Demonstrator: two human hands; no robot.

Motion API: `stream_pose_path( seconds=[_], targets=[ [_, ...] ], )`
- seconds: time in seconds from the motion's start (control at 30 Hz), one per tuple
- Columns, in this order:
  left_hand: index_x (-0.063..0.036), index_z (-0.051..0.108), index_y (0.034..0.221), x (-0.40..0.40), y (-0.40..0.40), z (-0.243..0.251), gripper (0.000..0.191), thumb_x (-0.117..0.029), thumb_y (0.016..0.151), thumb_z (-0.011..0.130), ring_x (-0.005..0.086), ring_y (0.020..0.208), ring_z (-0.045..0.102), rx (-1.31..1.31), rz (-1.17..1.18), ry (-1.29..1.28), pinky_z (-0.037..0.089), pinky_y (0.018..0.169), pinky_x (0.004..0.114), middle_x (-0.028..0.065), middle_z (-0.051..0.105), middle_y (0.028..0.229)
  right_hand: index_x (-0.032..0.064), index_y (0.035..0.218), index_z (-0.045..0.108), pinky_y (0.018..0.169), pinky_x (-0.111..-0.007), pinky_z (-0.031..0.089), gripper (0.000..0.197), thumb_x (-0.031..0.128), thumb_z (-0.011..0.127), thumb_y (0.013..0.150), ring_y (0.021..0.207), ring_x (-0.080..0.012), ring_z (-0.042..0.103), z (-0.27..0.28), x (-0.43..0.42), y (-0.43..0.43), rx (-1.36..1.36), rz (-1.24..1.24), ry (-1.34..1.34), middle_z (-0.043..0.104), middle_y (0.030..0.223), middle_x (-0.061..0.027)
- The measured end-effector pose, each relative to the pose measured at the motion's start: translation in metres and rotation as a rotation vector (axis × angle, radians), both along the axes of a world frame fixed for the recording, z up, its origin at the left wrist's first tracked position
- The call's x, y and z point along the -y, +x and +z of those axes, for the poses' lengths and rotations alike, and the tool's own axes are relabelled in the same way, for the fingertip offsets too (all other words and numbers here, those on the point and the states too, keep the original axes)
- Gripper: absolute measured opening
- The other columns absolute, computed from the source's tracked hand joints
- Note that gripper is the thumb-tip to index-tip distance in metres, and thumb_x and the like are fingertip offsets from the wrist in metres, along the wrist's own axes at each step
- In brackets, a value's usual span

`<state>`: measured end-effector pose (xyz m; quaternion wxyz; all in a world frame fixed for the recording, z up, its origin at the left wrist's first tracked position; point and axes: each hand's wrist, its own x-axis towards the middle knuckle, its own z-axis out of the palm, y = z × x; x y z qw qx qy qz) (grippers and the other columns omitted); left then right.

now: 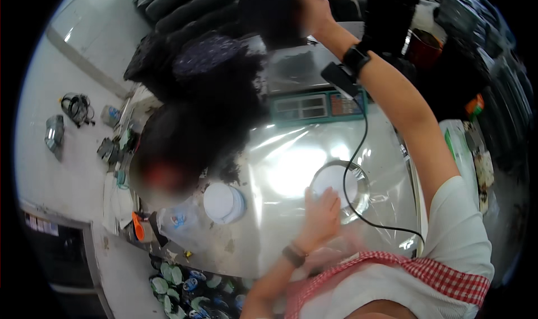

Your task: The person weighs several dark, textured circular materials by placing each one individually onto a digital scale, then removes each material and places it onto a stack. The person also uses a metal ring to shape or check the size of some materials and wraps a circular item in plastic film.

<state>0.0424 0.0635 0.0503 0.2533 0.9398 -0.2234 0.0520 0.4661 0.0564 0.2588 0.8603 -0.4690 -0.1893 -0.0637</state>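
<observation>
My left hand (321,218), blurred, has its fingertips over the white disc (325,180) inside a round metal dish (362,188). The thumb is apart from the fingers; whether they pinch the disc is unclear. The dish rests on a shiny surface (290,230) covered with clear film. My right arm stretches to the far side, where my right hand (315,10) is against the side of a bulky black object (269,12). Darkness and blur hide its fingers. A black device (339,80) with a cable (365,130) hangs by the right wrist.
Beyond the film lies a teal panel (300,107) with display windows, like a digital scale's. Left stand a lidded white tub (222,203), a plastic bag (178,222), an orange scoop (138,226) and blurred black material (210,96). Black bags (197,8) are stacked behind.
</observation>
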Motion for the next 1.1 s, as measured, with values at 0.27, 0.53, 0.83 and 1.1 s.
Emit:
stream_pose_path(
  seconds=[0.27,0.53,0.83,1.1],
  targets=[
    [-0.0022,0.037,0.135,0.016,0.020,0.091,0.054,-0.005,0.087,0.062,0.0295,0.136,0.038,-0.036,0.102,-0.993,0.039,0.107,0.045,0.0169,0.037,0.147,0.0005,0.111,0.061,0.071,-0.026,0.052,0.032,0.027,0.045,0.103,0.081,-0.0084,0.063,-0.038,0.213,-0.218,0.135,0.103,-0.658,0.066,0.092,-0.0004],
    [-0.0012,0.052,0.128,0.052,0.005,0.030,0.065,-0.031,0.078,0.080,0.0196,0.115,0.055,-0.332,-0.113,-1.421,0.048,0.095,0.032,0.0082,0.056,0.126,0.0033,0.105,0.065,0.092,-0.040,0.051,0.031,0.009,0.070,0.075,0.115,-0.0336,0.059,-0.089,0.225,-0.399,0.643,-0.135,-1.040,0.061,0.123,-0.0191],
    [0.0000,0.053,0.127,0.036,-0.013,0.037,0.040,-0.001,0.088,0.058,0.0217,0.115,0.055,-0.246,0.252,-1.367,0.045,0.099,0.037,0.0098,0.058,0.125,0.0007,0.112,0.053,0.067,-0.027,0.049,0.022,0.018,0.047,0.100,0.082,-0.0106,0.061,-0.107,0.294,-0.374,-0.237,-0.366,-0.338,0.062,0.092,-0.0025],
    [0.0033,0.054,0.123,0.018,-0.011,0.026,0.031,-0.005,0.093,0.054,0.0243,0.116,0.055,-0.425,0.178,-1.613,0.043,0.103,0.040,0.0140,0.056,0.128,0.0039,0.124,0.051,0.090,-0.036,0.051,0.025,0.015,0.042,0.103,0.101,-0.0217,0.063,-0.101,0.301,-0.367,-0.217,-0.361,-0.024,0.062,0.113,-0.0086]
  ],
)
